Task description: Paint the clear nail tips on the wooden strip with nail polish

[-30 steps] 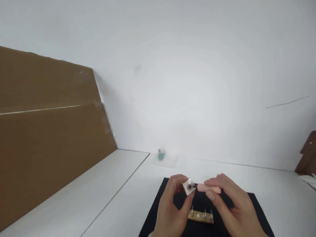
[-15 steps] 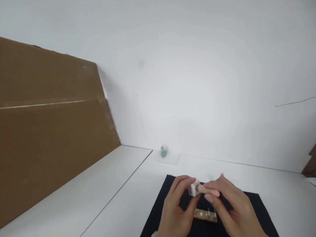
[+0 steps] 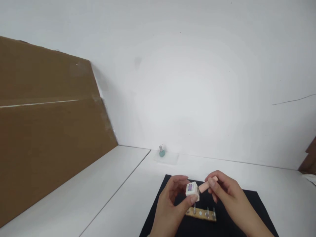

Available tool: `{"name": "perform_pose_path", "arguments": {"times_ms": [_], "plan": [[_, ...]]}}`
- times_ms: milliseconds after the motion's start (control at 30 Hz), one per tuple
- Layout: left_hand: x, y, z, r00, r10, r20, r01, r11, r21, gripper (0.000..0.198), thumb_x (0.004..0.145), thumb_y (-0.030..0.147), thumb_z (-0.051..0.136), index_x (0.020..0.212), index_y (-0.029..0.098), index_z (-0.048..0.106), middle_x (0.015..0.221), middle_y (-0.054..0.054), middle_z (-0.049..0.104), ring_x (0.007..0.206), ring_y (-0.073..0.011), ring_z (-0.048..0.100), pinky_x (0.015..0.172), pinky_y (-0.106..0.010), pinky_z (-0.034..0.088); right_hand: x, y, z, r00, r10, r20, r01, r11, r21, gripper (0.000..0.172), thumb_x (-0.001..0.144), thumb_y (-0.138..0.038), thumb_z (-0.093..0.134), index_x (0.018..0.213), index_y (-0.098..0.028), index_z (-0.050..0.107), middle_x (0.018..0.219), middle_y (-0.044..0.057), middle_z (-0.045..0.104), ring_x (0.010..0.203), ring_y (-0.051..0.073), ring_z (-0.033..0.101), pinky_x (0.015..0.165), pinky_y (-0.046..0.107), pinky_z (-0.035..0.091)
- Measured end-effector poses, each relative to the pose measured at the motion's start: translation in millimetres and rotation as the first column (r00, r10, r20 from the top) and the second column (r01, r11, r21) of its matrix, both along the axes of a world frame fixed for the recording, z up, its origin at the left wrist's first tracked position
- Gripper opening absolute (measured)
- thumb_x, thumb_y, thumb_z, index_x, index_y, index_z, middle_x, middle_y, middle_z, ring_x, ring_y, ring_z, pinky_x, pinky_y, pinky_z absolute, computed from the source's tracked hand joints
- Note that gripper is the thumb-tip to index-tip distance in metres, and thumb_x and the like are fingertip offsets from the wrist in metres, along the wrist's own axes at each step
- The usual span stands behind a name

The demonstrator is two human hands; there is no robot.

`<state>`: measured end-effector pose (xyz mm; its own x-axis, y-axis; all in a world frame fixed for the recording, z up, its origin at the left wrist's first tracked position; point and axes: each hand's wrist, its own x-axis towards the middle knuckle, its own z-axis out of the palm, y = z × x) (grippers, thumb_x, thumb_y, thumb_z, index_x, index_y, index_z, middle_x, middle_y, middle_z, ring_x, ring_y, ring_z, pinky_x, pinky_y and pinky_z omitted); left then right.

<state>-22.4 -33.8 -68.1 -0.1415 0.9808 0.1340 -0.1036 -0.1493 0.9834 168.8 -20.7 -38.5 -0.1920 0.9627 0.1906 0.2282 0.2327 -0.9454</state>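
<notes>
My left hand (image 3: 171, 205) holds a small white block (image 3: 192, 191) between thumb and fingers, with a purple print on its upper face. My right hand (image 3: 223, 189) pinches a pale pink stick (image 3: 208, 184), whose lower end sits at the block's right side. Below both hands, a wooden strip (image 3: 201, 214) with several upright metal pegs lies on a black mat (image 3: 207, 227). The block hangs just above the pegs, and my left hand partly hides the strip's left end.
A teal object with a pale top (image 3: 161, 151) stands on a clear plate (image 3: 166, 158) near the back wall. Brown cardboard (image 3: 49, 115) leans at the left on the white table (image 3: 111, 187). A white cloth (image 3: 309, 179) lies at the right edge.
The block has turned, so its purple-printed face shows instead of the face with the metal ring. My right hand has shifted the pink stick up and to the right, tilting it more.
</notes>
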Motion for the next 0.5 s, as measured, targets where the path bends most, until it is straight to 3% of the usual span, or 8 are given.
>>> {"name": "perform_pose_path", "arguments": {"times_ms": [67, 167, 333, 500], "plan": [[1.8, 1.2, 2.8, 0.991, -0.015, 0.131, 0.022, 0.998, -0.056, 0.036, 0.066, 0.027, 0.090, 0.096, 0.021, 0.072, 0.086, -0.001, 0.076, 0.084, -0.0212, 0.073, 0.077, -0.029, 0.059, -2.9, 1.5, -3.7, 0.998, -0.005, -0.063, 0.005, 1.000, -0.005, 0.043, 0.100, -0.061, 0.054, 0.093, -0.021, 0.069, 0.069, -0.002, 0.063, 0.061, 0.015, 0.060, 0.063, 0.026, 0.049], [2.4, 3.3, 4.2, 0.972, -0.081, 0.220, 0.105, 0.989, -0.100, 0.038, 0.070, 0.039, 0.090, 0.096, 0.020, 0.070, 0.083, 0.001, 0.071, 0.077, -0.0201, 0.072, 0.067, -0.029, 0.059, -6.0, -0.7, -5.9, 0.999, -0.038, 0.000, 0.038, 0.997, 0.070, 0.037, 0.101, -0.057, 0.053, 0.099, -0.023, 0.069, 0.074, 0.000, 0.067, 0.067, 0.017, 0.063, 0.066, 0.026, 0.050], [-1.2, 7.3, 2.8, 0.960, -0.150, 0.236, 0.182, 0.976, -0.117, 0.036, 0.074, 0.044, 0.089, 0.093, 0.019, 0.070, 0.084, 0.000, 0.072, 0.071, -0.0182, 0.071, 0.063, -0.029, 0.059, -3.9, -5.8, -0.9, 0.989, -0.018, 0.149, 0.000, 0.992, 0.123, 0.035, 0.104, -0.053, 0.048, 0.098, -0.025, 0.068, 0.075, -0.001, 0.067, 0.068, 0.018, 0.063, 0.068, 0.027, 0.050], [0.7, 9.4, 5.0, 0.976, -0.086, 0.201, 0.106, 0.990, -0.090, 0.033, 0.063, 0.037, 0.095, 0.077, 0.017, 0.073, 0.069, 0.001, 0.072, 0.062, -0.0145, 0.065, 0.058, -0.025, 0.058, -2.0, -2.6, -2.4, 0.989, -0.014, 0.147, 0.002, 0.997, 0.080, 0.036, 0.104, -0.054, 0.048, 0.098, -0.024, 0.068, 0.075, -0.001, 0.067, 0.067, 0.017, 0.065, 0.069, 0.028, 0.051]]}}
